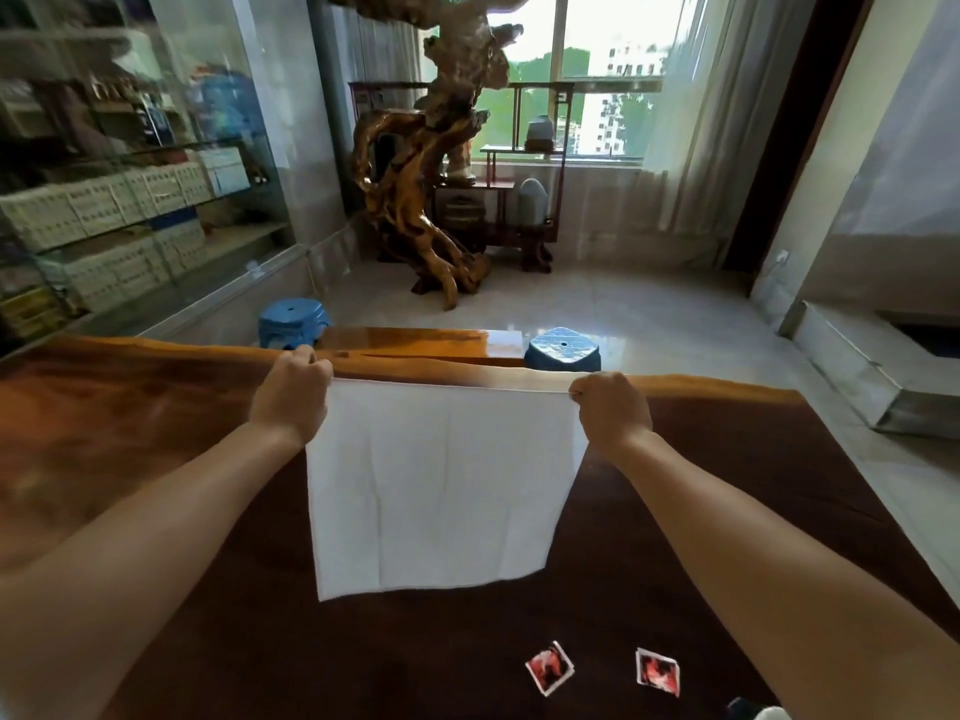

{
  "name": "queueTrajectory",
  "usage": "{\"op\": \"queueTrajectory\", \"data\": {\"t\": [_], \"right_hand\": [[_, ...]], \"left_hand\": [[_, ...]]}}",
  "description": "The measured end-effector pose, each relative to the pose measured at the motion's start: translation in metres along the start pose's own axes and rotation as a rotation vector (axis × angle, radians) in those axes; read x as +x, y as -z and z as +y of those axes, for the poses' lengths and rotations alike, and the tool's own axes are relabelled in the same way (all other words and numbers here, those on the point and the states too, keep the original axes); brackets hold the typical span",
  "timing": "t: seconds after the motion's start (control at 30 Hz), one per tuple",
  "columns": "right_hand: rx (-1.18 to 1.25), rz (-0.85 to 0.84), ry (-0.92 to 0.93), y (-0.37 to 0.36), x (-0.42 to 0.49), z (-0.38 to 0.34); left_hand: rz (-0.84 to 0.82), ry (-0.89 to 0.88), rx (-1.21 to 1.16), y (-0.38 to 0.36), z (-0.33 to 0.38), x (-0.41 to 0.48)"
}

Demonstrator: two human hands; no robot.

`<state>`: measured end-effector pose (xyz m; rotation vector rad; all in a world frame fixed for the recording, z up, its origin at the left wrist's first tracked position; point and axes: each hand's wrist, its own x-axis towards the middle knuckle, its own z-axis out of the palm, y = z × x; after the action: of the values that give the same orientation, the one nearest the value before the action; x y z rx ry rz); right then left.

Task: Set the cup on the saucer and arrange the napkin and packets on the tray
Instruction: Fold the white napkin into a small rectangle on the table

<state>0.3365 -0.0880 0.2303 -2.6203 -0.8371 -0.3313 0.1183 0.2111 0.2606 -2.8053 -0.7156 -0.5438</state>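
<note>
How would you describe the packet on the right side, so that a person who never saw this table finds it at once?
Start at the dark wooden table, then the white napkin held up by both hands. Below it, near the table's front edge, lie two small red-and-white packets. The wanted packet is the right one, closer to the right forearm, apart from the other packet.

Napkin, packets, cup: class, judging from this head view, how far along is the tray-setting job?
Done: nothing that shows; no cup, saucer or tray is in view. In hand: the left hand and right hand hold the white napkin spread open above the table. Left: two packets lie loose on the table.
</note>
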Motion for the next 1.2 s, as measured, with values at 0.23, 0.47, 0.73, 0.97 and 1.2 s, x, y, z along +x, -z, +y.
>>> {"op": "queueTrajectory", "data": {"t": [0.23, 0.47, 0.73, 0.97, 1.2], "right_hand": [[-0.004, 0.028, 0.043, -0.02, 0.0, -0.022], [0.072, -0.132, 0.02, -0.038, -0.056, -0.008], [0.067, -0.447, 0.031, -0.093, -0.185, 0.023], [0.005, -0.646, -0.006, -0.128, -0.25, 0.041], [0.064, -0.75, -0.103, -0.16, -0.23, 0.045]], "left_hand": [[0.04, 0.059, -0.013, -0.012, -0.034, -0.003], [-0.115, 0.124, -0.097, -0.032, -0.027, -0.088], [-0.482, 0.205, -0.05, -0.084, -0.001, -0.238], [-0.697, 0.228, -0.032, -0.114, 0.016, -0.318], [-0.802, 0.307, -0.139, -0.146, 0.004, -0.312]]}}
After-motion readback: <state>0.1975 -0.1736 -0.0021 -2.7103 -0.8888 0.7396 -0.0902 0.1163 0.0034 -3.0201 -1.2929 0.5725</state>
